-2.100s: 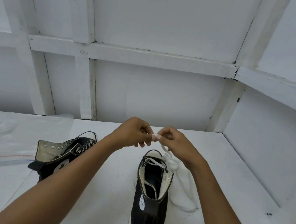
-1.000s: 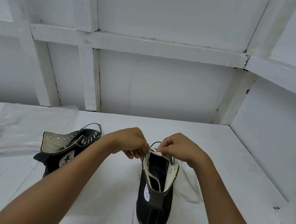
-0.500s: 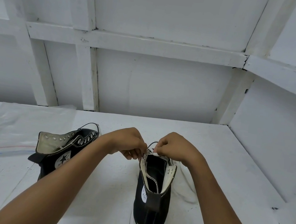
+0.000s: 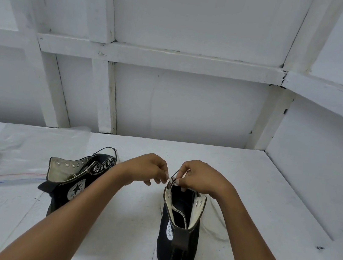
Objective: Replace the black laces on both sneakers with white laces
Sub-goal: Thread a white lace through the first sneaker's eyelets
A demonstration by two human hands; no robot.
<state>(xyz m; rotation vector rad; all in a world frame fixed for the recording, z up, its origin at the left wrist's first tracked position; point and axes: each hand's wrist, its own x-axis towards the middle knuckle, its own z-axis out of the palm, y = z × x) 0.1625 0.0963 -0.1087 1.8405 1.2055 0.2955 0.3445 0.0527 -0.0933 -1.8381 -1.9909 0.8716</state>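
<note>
Now threading the top eyelets of the near sneaker (image 4: 176, 242).
One white lace (image 4: 219, 215) trails on the table (image 4: 108, 220) right of that sneaker; both hands have dropped from above it to its collar, left hand (image 4: 149, 168) and right hand (image 4: 201, 178) each pinching lace, so threading looks nearly finished. Two sneakers: the second sneaker (image 4: 73, 186) lies unlaced at left, beside one plastic bag (image 4: 6, 154).

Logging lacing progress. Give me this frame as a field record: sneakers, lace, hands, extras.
upright shoe: black canvas high-top sneaker, heel toward camera, on white table
other shoe: second black high-top sneaker, lying on its side, visible eyelets empty
lace: white fabric lace, at the upright shoe's collar
left hand: pinches the lace
right hand: pinches the lace at the collar
extras: clear plastic zip bag, far left
</note>
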